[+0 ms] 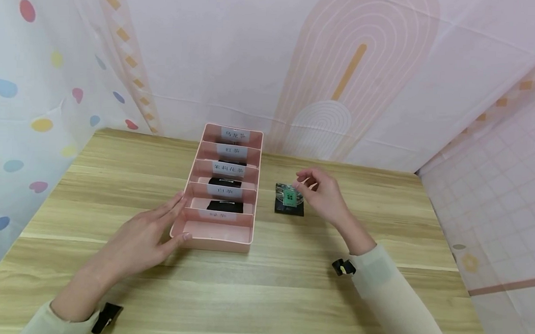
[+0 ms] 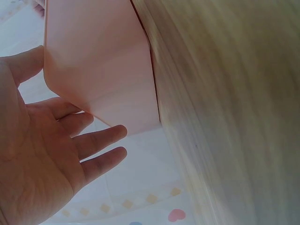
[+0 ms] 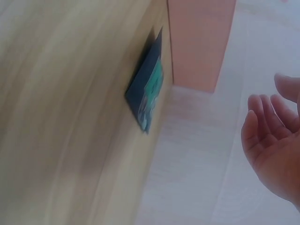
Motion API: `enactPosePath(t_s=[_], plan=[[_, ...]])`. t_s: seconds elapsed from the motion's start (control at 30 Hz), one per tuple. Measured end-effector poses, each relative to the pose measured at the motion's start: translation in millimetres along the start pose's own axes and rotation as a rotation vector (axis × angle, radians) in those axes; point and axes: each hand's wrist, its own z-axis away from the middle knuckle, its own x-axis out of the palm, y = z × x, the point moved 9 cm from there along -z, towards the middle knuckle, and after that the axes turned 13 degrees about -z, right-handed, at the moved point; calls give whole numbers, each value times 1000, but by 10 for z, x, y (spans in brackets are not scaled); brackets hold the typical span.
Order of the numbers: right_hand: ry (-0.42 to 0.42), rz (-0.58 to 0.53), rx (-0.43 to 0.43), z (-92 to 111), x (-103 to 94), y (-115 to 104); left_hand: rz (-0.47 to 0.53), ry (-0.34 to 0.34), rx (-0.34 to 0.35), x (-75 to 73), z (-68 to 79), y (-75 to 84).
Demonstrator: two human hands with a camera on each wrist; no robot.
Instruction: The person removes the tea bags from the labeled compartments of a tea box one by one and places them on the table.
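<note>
A pink divided box [image 1: 218, 245] stands on the table, each compartment marked by a white paper label with Chinese writing. Dark tea packets [image 1: 225, 206] lie in some of the compartments. At the box's near left corner, my left hand [image 1: 143, 236] touches the side with spread fingers and the front rim with its thumb. To the right of the box, a black and green tea packet [image 1: 289, 199] lies flat on the wood. My right hand [image 1: 321, 193] hovers just over its right edge, fingers loosely bent; the right wrist view shows a gap between hand and packet.
The light wooden table [image 1: 263, 294] meets a patterned cloth backdrop [image 1: 218, 52] behind the box. More cloth [image 1: 505, 195] hangs along the right side and on the left. Black wrist straps [image 1: 343, 267] sit at both cuffs.
</note>
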Motion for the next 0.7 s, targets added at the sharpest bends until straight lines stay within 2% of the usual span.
enactPosePath(t_s=[0.5, 0.7], plan=[[-131, 16, -129, 63, 366, -317, -1, 11, 2, -28, 12, -1], [-194, 100, -184, 93, 546, -420, -3, 25, 5, -44, 14, 12]])
